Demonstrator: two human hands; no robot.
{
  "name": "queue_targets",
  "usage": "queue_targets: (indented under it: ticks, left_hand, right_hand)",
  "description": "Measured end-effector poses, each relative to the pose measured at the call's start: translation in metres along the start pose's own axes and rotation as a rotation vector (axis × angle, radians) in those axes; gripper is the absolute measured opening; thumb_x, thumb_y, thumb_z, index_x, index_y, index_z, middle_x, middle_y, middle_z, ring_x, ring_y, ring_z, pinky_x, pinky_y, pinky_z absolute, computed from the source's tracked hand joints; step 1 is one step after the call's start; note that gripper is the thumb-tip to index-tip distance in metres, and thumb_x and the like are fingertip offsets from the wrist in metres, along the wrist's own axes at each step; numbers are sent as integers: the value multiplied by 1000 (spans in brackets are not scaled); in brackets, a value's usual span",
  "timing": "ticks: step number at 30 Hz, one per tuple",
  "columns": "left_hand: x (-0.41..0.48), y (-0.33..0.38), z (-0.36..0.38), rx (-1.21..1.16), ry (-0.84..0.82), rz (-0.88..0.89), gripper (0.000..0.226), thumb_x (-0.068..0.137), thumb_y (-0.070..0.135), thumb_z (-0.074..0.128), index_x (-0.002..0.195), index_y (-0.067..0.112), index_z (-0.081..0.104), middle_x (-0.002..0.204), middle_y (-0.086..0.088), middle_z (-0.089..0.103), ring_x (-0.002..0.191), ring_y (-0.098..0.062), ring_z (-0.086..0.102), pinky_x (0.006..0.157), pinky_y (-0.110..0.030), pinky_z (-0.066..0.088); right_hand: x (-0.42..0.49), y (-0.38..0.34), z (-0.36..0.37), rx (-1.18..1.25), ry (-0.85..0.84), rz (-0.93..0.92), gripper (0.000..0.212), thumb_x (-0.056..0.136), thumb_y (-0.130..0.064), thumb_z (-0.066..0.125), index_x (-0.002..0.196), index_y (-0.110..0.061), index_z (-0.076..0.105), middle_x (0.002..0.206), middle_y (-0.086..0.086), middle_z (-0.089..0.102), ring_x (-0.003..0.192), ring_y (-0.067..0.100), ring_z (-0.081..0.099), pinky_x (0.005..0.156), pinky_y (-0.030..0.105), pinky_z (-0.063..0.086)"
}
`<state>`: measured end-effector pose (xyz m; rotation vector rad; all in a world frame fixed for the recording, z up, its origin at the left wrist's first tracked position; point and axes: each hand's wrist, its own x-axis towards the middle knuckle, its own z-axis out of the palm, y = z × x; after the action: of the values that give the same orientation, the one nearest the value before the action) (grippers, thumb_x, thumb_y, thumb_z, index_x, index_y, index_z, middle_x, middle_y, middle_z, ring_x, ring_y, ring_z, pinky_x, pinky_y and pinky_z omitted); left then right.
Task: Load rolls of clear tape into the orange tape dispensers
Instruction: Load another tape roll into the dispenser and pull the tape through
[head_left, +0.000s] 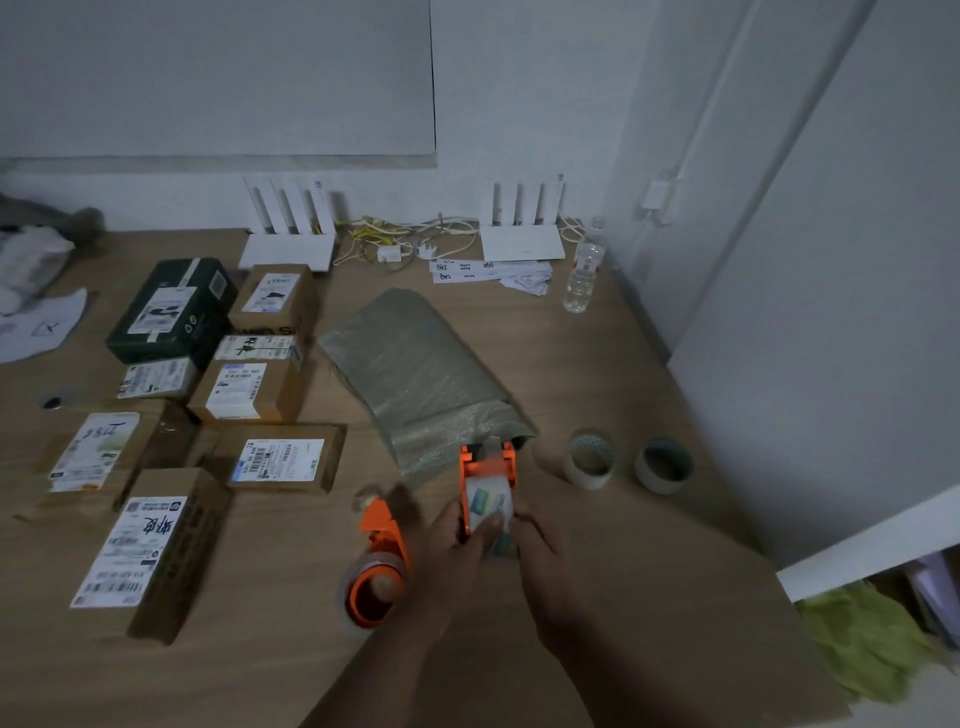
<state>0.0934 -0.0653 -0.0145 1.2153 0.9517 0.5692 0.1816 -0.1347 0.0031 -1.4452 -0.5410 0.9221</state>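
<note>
A person's two bare hands meet over a pale wood-grain bench (597, 364), holding an orange plastic tape dispenser (487, 467) with a roll of clear tape (489, 506) seated in it; a greenish printed label shows through the glossy roll, too blurred to read. The left hand (457, 545) wraps the dispenser's near left side, its fingers (485, 527) curled over the roll, while the right hand (540, 545) closes on the right side, so both hands grip the same tool. Just left of them, lying on the bench, is a second orange plastic tape dispenser (382, 551) with a roll of tape around its round hub. Beyond the hands lies a crinkled grey-green bubble-textured padded mailer (415, 369), its near end touching or just behind the held dispenser. To the right stand two empty cardboard tape cores (589, 460), short pale rings, near each other but apart. On the left sits a cluster of brown cardboard parcels (249, 389) with white barcode shipping labels, some bearing handwritten Chinese characters, beside a dark green box (171, 312). Along the white wall are two white routers (288, 244) with upright antennas, tangled cables, paper slips with Chinese characters and a clear plastic water bottle (584, 270).
</note>
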Motion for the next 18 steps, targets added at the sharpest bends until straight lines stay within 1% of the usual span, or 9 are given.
queue_targets:
  ticks: [2, 4, 5, 7, 10, 11, 13, 15, 18]
  left_hand:
    - [0, -1, -1, 11, 8, 8, 20, 93, 20, 62, 113, 17, 65, 104, -5, 76, 97, -15, 73, 83, -30, 57]
    - [-1, -2, -2, 53, 18, 31, 22, 93, 29, 61, 112, 19, 66, 106, -6, 76, 99, -17, 73, 89, -38, 57]
    - [-1, -3, -3, 79, 19, 39, 24, 93, 33, 60, 113, 21, 65, 107, -5, 75, 100, -17, 72, 91, -41, 57]
    - [-2, -5, -5, 84, 8, 40, 26, 92, 36, 59, 115, 25, 64, 108, -1, 75, 101, -16, 72, 92, -43, 57]
    - [-6, -5, -3, 28, 3, 26, 21, 95, 29, 58, 115, 25, 63, 107, 0, 74, 98, -13, 72, 87, -34, 58]
    - [-7, -5, -2, 19, 4, 30, 19, 96, 28, 58, 113, 24, 64, 106, -2, 74, 96, -13, 72, 84, -32, 59]
    - [-9, -4, 0, 13, 6, 52, 18, 96, 29, 57, 110, 20, 65, 101, -6, 74, 90, -15, 72, 77, -29, 58]
    - [-11, -3, 4, 38, 23, 97, 24, 95, 36, 55, 105, 18, 66, 90, 0, 73, 81, -13, 69, 71, -27, 55]
    - [-16, 1, 8, 76, 86, 190, 25, 94, 36, 53, 92, 15, 66, 72, 10, 64, 65, -2, 59, 62, -16, 46]
  right_hand:
    - [6, -7, -1, -36, 46, 26, 31, 99, -10, 44, 93, -12, 74, 88, 6, 77, 81, 12, 72, 68, 22, 55]
    - [18, -15, -4, -180, 90, -48, 25, 96, -19, 51, 80, -15, 71, 73, 1, 73, 68, 8, 67, 63, 27, 52]
    - [24, -19, -4, -263, 104, -95, 23, 93, -20, 54, 74, -18, 69, 67, -2, 70, 63, 6, 64, 61, 29, 51]
    - [36, -31, -4, -391, 132, -95, 15, 87, -25, 61, 76, -22, 70, 70, -6, 71, 66, 5, 66, 66, 29, 53]
    - [49, -47, -5, -420, 18, 8, 12, 81, -33, 71, 70, -36, 72, 71, -10, 72, 71, 1, 67, 71, 23, 53]
    - [54, -50, -5, -426, -38, 40, 12, 80, -32, 74, 69, -36, 72, 72, -10, 73, 71, 2, 68, 71, 22, 53]
    - [62, -51, -3, -453, -88, 88, 2, 78, -28, 77, 79, -27, 76, 79, -4, 76, 77, 8, 72, 73, 26, 57]
    - [69, -50, -1, -490, -38, 54, 6, 76, -23, 77, 81, -20, 78, 81, 1, 77, 80, 14, 74, 76, 32, 59]
    - [72, -50, 0, -598, 2, -12, 5, 75, -21, 77, 70, -24, 76, 76, -1, 77, 76, 12, 73, 78, 36, 60]
